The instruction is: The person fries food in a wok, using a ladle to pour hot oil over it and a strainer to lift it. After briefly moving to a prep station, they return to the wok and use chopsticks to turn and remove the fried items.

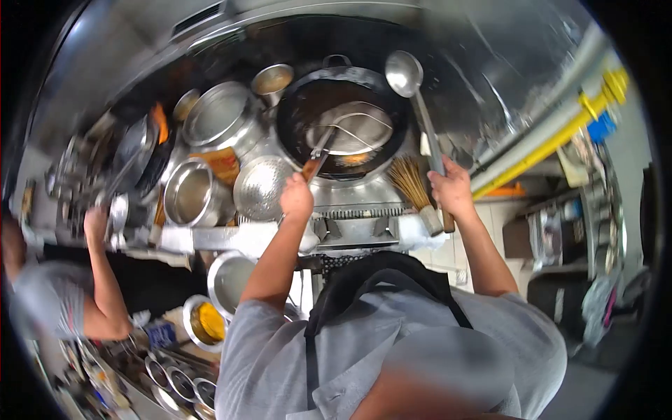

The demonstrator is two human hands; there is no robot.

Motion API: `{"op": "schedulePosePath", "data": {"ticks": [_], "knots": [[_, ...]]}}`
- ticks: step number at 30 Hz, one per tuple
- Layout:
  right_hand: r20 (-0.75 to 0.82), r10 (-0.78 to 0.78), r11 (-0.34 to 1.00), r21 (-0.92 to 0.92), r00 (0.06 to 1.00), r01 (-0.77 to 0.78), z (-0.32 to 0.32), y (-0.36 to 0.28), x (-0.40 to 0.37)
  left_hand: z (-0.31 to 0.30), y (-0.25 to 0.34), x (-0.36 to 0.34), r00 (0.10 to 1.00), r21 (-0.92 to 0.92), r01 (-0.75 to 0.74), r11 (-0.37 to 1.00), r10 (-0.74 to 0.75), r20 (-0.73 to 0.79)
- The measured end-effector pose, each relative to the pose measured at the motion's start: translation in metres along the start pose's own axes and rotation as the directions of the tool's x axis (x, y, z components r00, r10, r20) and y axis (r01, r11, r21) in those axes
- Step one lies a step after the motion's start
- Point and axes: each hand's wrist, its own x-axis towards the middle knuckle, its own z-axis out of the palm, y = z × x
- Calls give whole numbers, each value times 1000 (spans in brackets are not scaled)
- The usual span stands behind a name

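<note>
At a steel range (346, 191), left hand (297, 198) clasps a strainer (364, 135), apparently above a wok (292, 112); right hand (453, 186) grips a ladle (404, 74), judged bowl-heavy and best held by its shaft (428, 130).

The strainer (353, 131) has a round, flat-looking head of grey mesh, with a thin wire bent over it, and a metal shank that goes into a brown wooden handle (309, 169). Its head is over the dark wok (297, 110), and the handle slants to the lower left, across the front rim; whether the mesh touches the wok, I cannot tell. The wok is wide and round, with a loop handle at its far side, and a small orange patch shows in it below the mesh. The ladle (404, 73) is of shiny steel, with a deep round bowl whose hollow side is visible. The bowl is at the wok's far right edge, apart from the strainer, and its long shaft runs down to a brown grip end.
</note>
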Motion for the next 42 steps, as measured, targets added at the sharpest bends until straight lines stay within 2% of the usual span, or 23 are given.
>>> {"op": "schedulePosePath", "data": {"ticks": [1,2,4,10,12,13,16,19,20,22,27,28,29,30,31,32,33,34,35,36,38,40,42], "knots": [[38,27,994,108,999,-31,8,-12,2,6,-2,-2,1000,42,21,999,-21,-11],[57,2,999,49,998,-5,11,-14,5,13,-3,-7,999,80,39,996,-37,-25],[123,42,995,85,991,-53,26,-18,18,10,-7,-18,996,-44,-5,999,1,-92],[277,9,993,109,961,-41,84,-61,23,-7,-26,-5,980,-153,96,984,-120,-157],[288,-1,994,101,958,-30,95,-71,18,-31,-39,-15,978,-354,88,931,-148,-146],[286,-25,993,120,958,-10,99,-74,16,-44,-46,-20,974,-416,156,896,-210,-88],[296,-69,990,140,953,28,109,-82,12,-88,-74,-45,950,-516,270,813,-312,6],[295,-104,994,55,950,92,127,-85,4,-118,-118,-69,940,-598,285,749,-340,22],[308,-102,995,47,946,92,135,-80,5,-113,-139,-72,929,-707,320,631,-355,105],[306,-115,993,37,945,109,155,-69,9,-152,-152,-96,869,-819,426,384,-427,252],[454,-126,984,-58,882,171,219,-37,12,-174,-201,-128,797,-877,473,84,-465,386],[431,-98,971,-156,897,182,233,-27,11,-176,-210,-132,793,-884,468,-11,-436,426],[469,-84,947,-237,879,217,249,-15,10,-176,-219,-134,793,-883,469,-13,-434,428],[508,-208,860,-312,836,404,268,1,13,-175,-227,-135,812,-887,449,-108,-364,456],[563,-378,737,-297,735,607,289,16,11,-175,-236,-137,832,-878,435,-199,-285,477],[499,-406,682,-391,765,618,317,68,29,-174,-243,-138,834,-876,446,-185,-269,482],[555,-76,717,-547,828,432,335,45,0,-173,-249,-138,819,-836,459,-301,-222,530],[464,41,845,-488,885,217,353,26,-37,-171,-254,-135,805,-782,472,-407,-164,570],[502,-38,725,-581,864,369,379,80,-24,-167,-259,-136,810,-768,471,-434,-132,571],[453,-146,833,-424,879,357,399,105,-31,-161,-267,-136,810,-758,462,-461,-130,572],[387,-57,728,-615,921,303,426,104,-57,-151,-282,-137,806,-630,459,-626,-3,591],[329,88,757,-636,940,152,437,88,-75,-140,-288,-141,812,-610,451,-652,16,584],[372,110,717,-672,922,186,442,85,-78,-132,-299,-142,811,-582,479,-657,78,580]]}}
